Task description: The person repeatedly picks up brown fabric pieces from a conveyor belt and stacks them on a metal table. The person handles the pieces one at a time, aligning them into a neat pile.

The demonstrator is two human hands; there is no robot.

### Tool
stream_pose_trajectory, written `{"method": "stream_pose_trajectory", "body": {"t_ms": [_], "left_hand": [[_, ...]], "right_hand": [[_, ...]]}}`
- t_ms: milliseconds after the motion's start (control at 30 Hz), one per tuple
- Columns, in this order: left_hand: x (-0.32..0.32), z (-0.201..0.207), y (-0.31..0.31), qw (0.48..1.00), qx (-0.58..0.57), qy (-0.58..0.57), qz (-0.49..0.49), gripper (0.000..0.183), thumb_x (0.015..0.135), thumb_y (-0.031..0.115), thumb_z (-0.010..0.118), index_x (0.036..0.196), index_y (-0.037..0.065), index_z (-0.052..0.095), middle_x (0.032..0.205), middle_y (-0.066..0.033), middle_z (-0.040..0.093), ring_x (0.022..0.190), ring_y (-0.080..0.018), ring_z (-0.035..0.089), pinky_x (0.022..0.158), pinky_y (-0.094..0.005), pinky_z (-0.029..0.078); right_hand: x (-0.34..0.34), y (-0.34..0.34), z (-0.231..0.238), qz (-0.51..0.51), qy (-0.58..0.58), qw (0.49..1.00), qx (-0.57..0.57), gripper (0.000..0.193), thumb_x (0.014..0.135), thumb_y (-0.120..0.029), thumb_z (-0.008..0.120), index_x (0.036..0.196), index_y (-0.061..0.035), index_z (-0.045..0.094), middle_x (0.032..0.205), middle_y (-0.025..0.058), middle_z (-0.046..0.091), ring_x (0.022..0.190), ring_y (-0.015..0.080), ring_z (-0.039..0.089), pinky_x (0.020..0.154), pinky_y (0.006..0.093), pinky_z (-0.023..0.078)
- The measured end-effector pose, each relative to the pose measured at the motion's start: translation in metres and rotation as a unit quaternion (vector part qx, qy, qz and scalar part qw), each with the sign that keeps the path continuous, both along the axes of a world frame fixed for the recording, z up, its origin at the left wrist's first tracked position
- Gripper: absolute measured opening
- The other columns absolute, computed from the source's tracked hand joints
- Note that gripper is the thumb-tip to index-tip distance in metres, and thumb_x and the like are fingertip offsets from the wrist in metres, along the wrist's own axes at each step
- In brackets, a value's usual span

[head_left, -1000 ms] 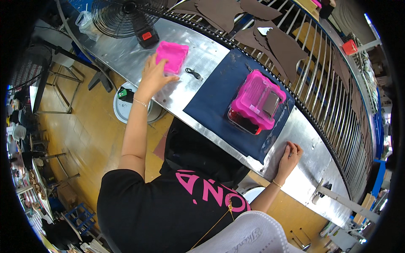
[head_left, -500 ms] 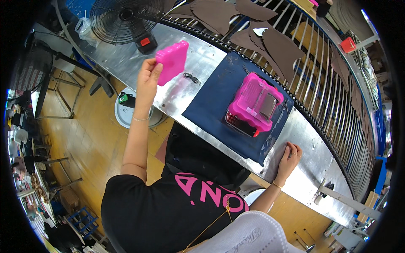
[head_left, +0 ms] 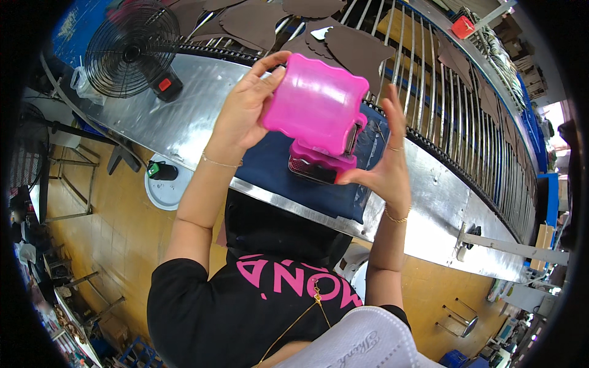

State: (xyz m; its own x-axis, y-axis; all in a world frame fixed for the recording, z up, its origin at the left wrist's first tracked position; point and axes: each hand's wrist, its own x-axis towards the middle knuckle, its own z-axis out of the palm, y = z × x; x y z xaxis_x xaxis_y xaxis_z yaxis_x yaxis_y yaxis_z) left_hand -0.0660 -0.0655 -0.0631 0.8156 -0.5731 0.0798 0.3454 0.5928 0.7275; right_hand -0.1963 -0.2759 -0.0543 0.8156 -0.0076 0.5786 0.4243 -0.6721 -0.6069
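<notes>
My left hand (head_left: 248, 104) grips the left edge of a bright pink, wavy-edged plastic lid (head_left: 319, 101). The lid hangs over a pink box (head_left: 313, 154) and hides most of it. Below the box's rim shows a dark mesh-sided basket with red parts (head_left: 316, 172). My right hand (head_left: 386, 162) is open at the right of the box, thumb toward the basket's front corner and fingers raised. Whether that thumb touches it I cannot tell. Box and basket stand on a dark blue mat (head_left: 264, 162).
The mat lies on a metal worktop (head_left: 208, 98). A black fan (head_left: 132, 54) stands at the left. Behind the worktop runs a rack of metal rods (head_left: 442, 116) carrying brown cut pieces (head_left: 359, 46). A round white stool (head_left: 165, 195) with a black-green object is below.
My left hand has brought the lid rightward over the pink box. My right hand has left the worktop and risen beside the box, fingers spread. The view has shifted.
</notes>
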Motion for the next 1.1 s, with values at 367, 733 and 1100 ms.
{"method": "stream_pose_trajectory", "body": {"t_ms": [367, 733, 1100], "left_hand": [[-0.017, 0.005, -0.029, 0.999, 0.036, 0.000, 0.002, 0.034, 0.096, 0.015, 0.052, 0.127, 0.001, 0.046, 0.112, -0.0081, 0.060, 0.098, -0.0101, 0.061, 0.082, -0.0242, 0.053], [-0.043, -0.006, -0.034, 0.908, 0.306, -0.272, 0.086, 0.051, 0.102, 0.033, 0.036, 0.141, 0.000, 0.036, 0.144, -0.0126, 0.038, 0.137, -0.0245, 0.029, 0.112, -0.0334, 0.019], [-0.046, -0.036, -0.028, 0.842, 0.442, -0.307, 0.039, 0.063, 0.101, 0.048, 0.012, 0.150, 0.009, 0.017, 0.157, -0.0086, 0.009, 0.145, -0.0266, -0.003, 0.114, -0.0457, -0.005]], "right_hand": [[0.002, 0.000, -0.006, -0.028, 0.021, 0.999, 0.019, 0.132, 0.035, -0.054, 0.087, 0.144, -0.0077, 0.029, 0.150, 0.0208, 0.022, 0.141, 0.0328, 0.020, 0.113, 0.0445, 0.021], [-0.008, -0.006, -0.037, -0.002, 0.015, 0.991, 0.133, 0.104, 0.055, -0.034, 0.085, 0.140, -0.0098, 0.031, 0.149, 0.0199, 0.026, 0.141, 0.0404, 0.016, 0.113, 0.0502, 0.017], [-0.013, -0.003, -0.061, -0.027, 0.098, 0.990, 0.095, 0.104, 0.058, -0.029, 0.084, 0.143, -0.0086, 0.027, 0.151, 0.0187, 0.022, 0.142, 0.0330, 0.018, 0.114, 0.0447, 0.018]]}}
